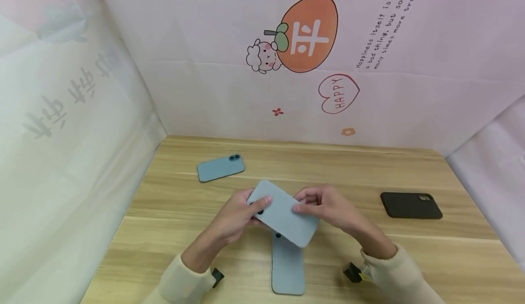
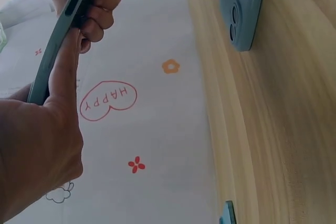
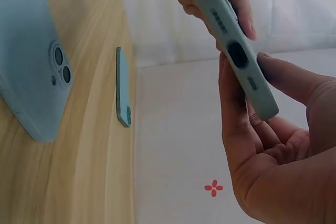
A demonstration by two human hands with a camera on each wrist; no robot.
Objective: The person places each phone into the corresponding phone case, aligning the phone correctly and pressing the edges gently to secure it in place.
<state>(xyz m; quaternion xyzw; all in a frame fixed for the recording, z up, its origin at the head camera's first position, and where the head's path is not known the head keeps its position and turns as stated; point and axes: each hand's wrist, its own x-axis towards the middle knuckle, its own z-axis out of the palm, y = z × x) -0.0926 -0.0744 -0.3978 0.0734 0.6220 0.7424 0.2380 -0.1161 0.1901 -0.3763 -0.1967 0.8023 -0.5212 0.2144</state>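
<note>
A pale blue-grey phone case (image 1: 287, 210), tilted above the table, is between both hands. My left hand (image 1: 238, 215) grips its camera end, thumb over the back beside the lens openings. At the opposite end my right hand (image 1: 328, 206) pinches the edge, with thumb on the back and fingers beneath. In the right wrist view the case's bottom edge (image 3: 219, 24) shows a dark port cutout and smaller slots. Whether a phone sits inside I cannot tell. Directly below lies a blue-grey phone (image 1: 288, 267), back up, its camera end partly hidden by the case.
On the wooden table (image 1: 164, 240), a blue two-lens phone (image 1: 220, 169) lies at the back left. A black phone case (image 1: 411, 205) lies to the right. Printed white cloth (image 1: 229, 99) walls the back and sides.
</note>
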